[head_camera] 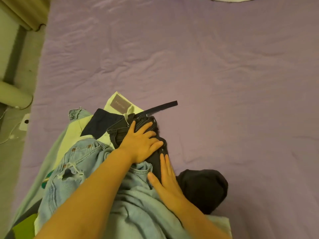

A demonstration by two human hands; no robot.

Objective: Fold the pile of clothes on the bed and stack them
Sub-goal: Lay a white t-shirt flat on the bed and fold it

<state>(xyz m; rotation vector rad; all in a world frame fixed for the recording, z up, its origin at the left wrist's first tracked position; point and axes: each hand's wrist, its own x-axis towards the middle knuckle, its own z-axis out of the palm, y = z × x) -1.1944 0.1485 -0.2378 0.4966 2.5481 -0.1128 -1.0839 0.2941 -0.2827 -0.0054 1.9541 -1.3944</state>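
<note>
A wrinkled purple bed sheet [207, 66] stretches away beyond both hands. The left hand [140, 144] and right hand [166, 180] press flat-fingered, gripping nothing, on dark navy trousers [155, 163] topping the pile, light blue ripped denim jeans [77, 169] beneath the left forearm.

Faded, frayed light-blue denim on the jeans [82, 171], torn at the pocket. Dark garment [155, 125] is matt woven cloth. The black bundle [205, 187] looks soft and fuzzy. Purple bed sheet [207, 66]: matt, wrinkled fabric.
</note>
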